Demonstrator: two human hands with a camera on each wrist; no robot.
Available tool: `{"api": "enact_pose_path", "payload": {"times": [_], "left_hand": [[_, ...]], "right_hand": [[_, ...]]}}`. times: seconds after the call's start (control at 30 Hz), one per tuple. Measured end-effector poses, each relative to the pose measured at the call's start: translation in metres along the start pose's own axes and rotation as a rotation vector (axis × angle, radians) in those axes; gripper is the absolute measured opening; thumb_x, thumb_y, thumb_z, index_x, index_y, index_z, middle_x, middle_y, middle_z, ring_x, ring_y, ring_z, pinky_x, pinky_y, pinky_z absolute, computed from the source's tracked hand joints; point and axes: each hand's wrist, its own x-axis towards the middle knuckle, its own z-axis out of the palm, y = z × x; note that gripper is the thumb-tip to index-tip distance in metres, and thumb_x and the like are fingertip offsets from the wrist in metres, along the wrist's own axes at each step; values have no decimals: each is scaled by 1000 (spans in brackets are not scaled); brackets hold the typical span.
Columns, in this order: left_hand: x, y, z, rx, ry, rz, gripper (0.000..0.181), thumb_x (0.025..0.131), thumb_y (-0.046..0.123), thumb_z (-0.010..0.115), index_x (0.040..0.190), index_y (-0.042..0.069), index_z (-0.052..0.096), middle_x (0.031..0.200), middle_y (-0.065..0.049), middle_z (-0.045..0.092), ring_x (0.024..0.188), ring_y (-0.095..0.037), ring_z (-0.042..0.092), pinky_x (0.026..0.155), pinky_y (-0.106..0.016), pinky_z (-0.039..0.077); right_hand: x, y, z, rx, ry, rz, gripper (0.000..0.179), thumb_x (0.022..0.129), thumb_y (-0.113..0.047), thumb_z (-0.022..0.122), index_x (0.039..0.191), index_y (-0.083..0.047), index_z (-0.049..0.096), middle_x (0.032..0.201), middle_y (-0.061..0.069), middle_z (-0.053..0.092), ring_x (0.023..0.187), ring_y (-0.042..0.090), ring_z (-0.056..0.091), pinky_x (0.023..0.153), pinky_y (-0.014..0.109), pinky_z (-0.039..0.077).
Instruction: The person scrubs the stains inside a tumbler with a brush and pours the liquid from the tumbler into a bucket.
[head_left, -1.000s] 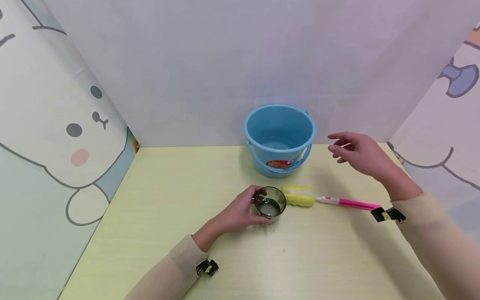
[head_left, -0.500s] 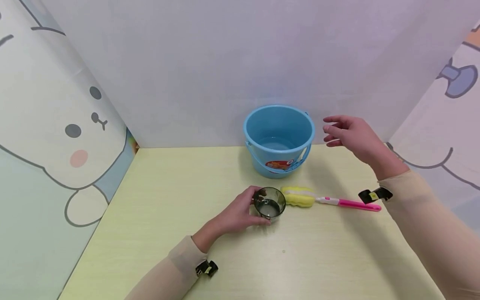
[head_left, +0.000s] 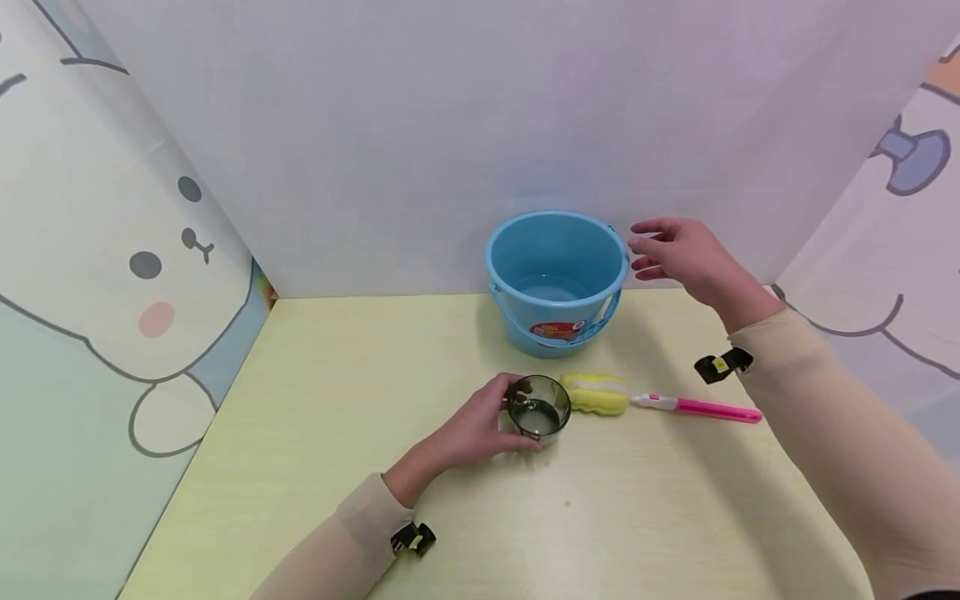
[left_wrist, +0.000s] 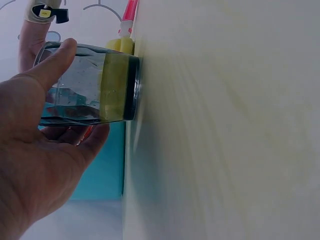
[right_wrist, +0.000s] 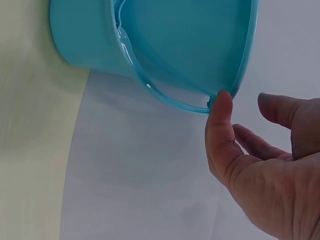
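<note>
While left grip (head_left: 477,427) pinches the cup (head_left: 539,407) in front of the bucket (head_left: 557,243), right grip (head_left: 681,252), fingers apart, has moved in just beside it; contact unclear, bucket now looks within reach

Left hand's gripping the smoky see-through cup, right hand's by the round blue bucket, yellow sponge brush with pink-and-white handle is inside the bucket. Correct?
Brush location is wrong: the yellow sponge brush with pink-and-white handle lies on the pale yellow tabletop, in front of the round blue bucket, not inside it. The head view shows this. The rest stands.
</note>
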Motion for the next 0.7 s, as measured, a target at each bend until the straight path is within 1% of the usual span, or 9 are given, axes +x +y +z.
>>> {"api": "enact_pose_path", "payload": {"times": [0.17,0.23,0.3,0.37,0.47,0.5,0.6,0.7], "left_hand": [[-1,-2,0,-3,0,3,84,83,25,95,148,9,45,144,-5,57,133,-22,56,114,-37,47],[-1,-2,-1,-10,-2,-1,84,82,25,95,148,9,45,144,-5,56,133,-21,56,114,-37,47],[-2,-2,-1,-14,-4,-2,84,82,26,95,148,10,45,145,-5,56,133,-22,56,114,-37,47],[-2,-2,-1,-16,-4,-3,84,82,26,95,148,10,45,145,-6,56,133,-22,56,114,-38,47],[-2,-2,-1,-12,-3,0,85,82,25,96,148,9,45,144,-6,56,133,-21,56,114,-38,47],[-3,-2,-1,-10,-2,-1,85,82,25,96,148,9,45,144,-6,57,133,-21,56,113,-38,48],[-3,-2,-1,-6,-2,-3,85,82,25,96,148,8,45,144,-6,57,132,-21,56,113,-37,48],[-3,-1,-1,-3,-2,-4,85,82,26,96,148,8,45,143,-6,57,132,-21,56,113,-37,48]], "right_hand": [[8,-3,4,16,-18,21,64,111,-38,58,162,-4,38,147,24,57,124,43,64,94,38,61],[11,-3,6,17,-22,30,65,111,-37,58,162,-3,38,147,25,56,123,42,65,93,38,61],[14,-4,8,20,-27,38,65,111,-35,59,163,-3,37,147,26,56,122,41,65,94,40,61],[16,-5,10,20,-30,43,64,111,-34,59,162,-3,37,147,26,55,120,40,65,93,39,61],[18,-7,12,16,-32,45,62,111,-32,59,161,-2,39,145,26,56,116,37,66,98,45,59],[18,-7,13,15,-31,45,61,111,-31,59,161,-1,40,144,26,57,115,36,66,98,45,59],[19,-8,15,14,-29,46,59,111,-29,59,160,0,42,142,27,58,108,32,69,95,40,61],[19,-9,16,16,-25,48,57,111,-26,59,159,2,43,141,28,58,102,27,70,87,31,62]]}}
